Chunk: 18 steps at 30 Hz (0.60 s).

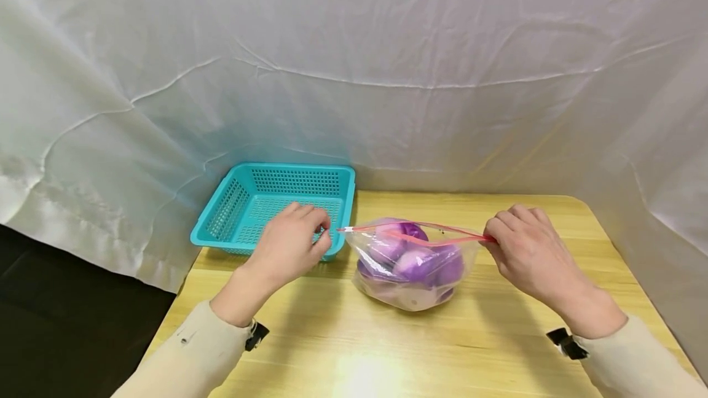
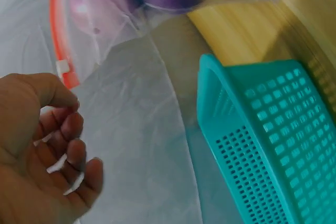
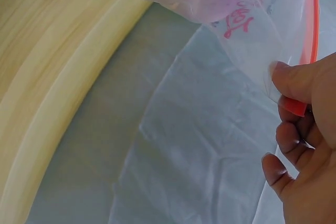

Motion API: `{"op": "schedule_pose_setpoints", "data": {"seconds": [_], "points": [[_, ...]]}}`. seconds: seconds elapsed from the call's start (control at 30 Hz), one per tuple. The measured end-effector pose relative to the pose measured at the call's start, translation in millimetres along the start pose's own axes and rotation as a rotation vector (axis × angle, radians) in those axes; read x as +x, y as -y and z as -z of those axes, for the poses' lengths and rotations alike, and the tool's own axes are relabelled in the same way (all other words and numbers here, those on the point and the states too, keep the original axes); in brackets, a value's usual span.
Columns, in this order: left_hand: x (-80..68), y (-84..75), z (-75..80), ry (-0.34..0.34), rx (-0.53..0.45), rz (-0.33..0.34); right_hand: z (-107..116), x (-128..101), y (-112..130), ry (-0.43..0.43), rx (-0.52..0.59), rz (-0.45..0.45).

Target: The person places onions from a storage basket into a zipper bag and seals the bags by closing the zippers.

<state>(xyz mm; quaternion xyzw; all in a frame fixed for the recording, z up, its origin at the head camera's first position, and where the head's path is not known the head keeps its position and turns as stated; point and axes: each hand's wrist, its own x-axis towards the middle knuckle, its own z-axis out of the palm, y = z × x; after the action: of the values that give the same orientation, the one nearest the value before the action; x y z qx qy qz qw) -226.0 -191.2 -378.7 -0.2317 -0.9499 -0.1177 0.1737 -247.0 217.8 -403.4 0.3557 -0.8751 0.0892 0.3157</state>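
A clear slider zip bag with a red zip edge holds several round purple-and-white, turnip-like pieces. It sits upright on the wooden table, its mouth gaping in the middle. My right hand pinches the bag's right top corner between thumb and fingers, the red zip end poking out below the thumb. At the other end is a white slider. Just off that corner my left hand has loosely curled fingers and holds nothing; a small gap separates its fingertips from the zip in the left wrist view.
A turquoise plastic basket with perforated walls stands at the table's back left, partly behind my left hand. Pale grey cloth hangs behind the wooden table and along both sides. Dark floor shows at lower left.
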Motion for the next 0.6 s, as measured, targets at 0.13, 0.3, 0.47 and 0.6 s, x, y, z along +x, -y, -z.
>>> {"op": "schedule_pose_setpoints", "data": {"seconds": [0.13, 0.3, 0.47, 0.6], "points": [[-5.0, -3.5, 4.4, 0.119, -0.343, 0.267, 0, 0, 1, 0.001, 0.002, -0.009], [-6.8, -2.9, -5.3, 0.25, -0.981, 0.595, -1, 1, 1, -0.024, 0.011, -0.003], [-2.3, -5.1, -20.7, 0.292, -1.356, 0.804, -4, 1, 0, -0.052, 0.017, 0.01], [3.5, -9.2, -28.3, 0.312, -1.445, 0.832, -6, 0, -2, -0.069, 0.016, 0.02]]}}
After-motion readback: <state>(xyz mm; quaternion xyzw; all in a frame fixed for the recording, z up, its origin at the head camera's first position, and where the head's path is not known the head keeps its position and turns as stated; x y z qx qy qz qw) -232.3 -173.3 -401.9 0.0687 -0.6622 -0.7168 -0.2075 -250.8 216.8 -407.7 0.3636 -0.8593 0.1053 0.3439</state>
